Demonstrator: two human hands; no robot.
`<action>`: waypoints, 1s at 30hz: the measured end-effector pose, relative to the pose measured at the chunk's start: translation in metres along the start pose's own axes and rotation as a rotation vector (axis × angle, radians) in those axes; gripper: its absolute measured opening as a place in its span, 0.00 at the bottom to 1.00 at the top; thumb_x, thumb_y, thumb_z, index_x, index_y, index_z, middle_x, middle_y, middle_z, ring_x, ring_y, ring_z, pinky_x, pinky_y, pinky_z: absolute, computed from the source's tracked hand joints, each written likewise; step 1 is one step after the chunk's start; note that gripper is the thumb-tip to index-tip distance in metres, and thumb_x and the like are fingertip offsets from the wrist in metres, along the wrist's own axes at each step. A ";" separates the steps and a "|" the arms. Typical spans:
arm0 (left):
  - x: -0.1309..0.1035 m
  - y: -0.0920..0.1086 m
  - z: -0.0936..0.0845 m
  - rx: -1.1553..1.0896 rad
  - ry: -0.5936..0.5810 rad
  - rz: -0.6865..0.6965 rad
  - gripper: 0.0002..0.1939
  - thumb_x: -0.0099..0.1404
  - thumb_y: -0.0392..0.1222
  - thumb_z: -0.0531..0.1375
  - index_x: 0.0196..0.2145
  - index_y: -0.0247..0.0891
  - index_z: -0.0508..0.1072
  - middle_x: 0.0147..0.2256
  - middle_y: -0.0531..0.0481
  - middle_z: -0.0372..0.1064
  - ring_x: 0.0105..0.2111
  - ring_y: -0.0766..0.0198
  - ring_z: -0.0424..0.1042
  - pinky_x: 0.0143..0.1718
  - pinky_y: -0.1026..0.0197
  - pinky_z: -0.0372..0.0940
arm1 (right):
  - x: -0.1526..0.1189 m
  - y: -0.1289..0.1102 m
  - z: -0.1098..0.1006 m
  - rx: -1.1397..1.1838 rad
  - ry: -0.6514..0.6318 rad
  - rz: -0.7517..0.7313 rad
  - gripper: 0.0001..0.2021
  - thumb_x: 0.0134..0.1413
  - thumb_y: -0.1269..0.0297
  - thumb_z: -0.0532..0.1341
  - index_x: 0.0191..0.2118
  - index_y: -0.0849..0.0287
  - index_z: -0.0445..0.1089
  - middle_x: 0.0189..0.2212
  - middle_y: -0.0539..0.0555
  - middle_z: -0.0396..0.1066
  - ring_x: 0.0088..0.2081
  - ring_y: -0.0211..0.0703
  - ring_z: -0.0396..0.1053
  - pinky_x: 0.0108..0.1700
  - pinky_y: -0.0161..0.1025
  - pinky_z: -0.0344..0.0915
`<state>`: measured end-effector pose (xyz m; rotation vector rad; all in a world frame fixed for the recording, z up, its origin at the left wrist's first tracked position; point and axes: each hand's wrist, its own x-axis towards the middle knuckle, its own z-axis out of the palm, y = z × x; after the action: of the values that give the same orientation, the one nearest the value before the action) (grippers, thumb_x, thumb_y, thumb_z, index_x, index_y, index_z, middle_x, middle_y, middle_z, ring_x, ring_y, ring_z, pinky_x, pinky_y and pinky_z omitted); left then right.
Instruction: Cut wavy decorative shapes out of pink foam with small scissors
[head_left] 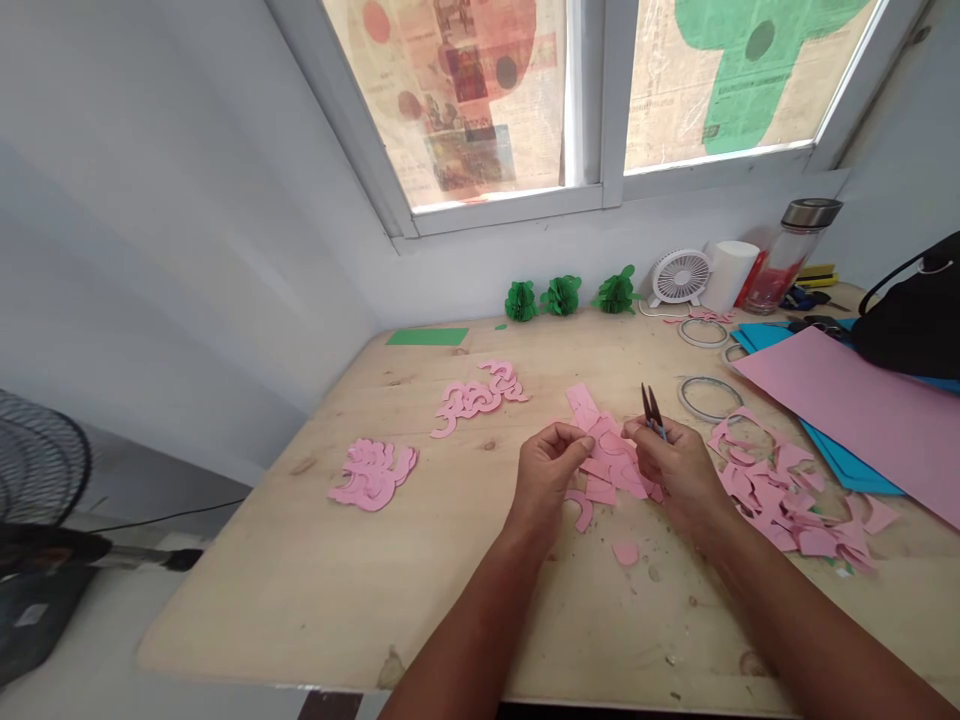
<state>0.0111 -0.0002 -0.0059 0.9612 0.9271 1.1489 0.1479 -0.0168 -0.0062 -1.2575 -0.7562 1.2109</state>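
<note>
My left hand [551,465] is closed in a pinch over a pile of pink paper pieces [611,465]; whatever is between its fingertips blends into the pink behind it. Small scissors [652,408] are gripped in my right hand [675,465], their dark blades pointing up and away from me. The two hands are a short gap apart. Beside my left wrist is a curved pink paper strip [581,510], and a small rounded pink scrap [625,552] lies on the table nearer to me.
Pink scroll-shaped cutouts [480,395] and a stacked pink cutout [373,473] lie left on the wooden table [315,590]. Pink offcuts [795,500], tape rings [709,397] and pink sheets [862,410] are right. Green paper ornaments [562,296], a small fan [680,277] and a glass bottle [791,260] line the wall.
</note>
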 end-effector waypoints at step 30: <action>0.002 0.001 -0.004 -0.105 -0.099 -0.144 0.09 0.47 0.41 0.65 0.23 0.33 0.69 0.20 0.53 0.63 0.21 0.71 0.62 0.24 0.66 0.58 | -0.004 0.001 0.001 -0.042 -0.156 0.064 0.15 0.39 0.57 0.65 0.34 0.60 0.67 0.16 0.43 0.54 0.16 0.29 0.48 0.19 0.31 0.43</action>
<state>0.0070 0.0027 -0.0063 0.8450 0.8346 1.0098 0.1457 -0.0201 -0.0059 -1.2398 -0.8638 1.3631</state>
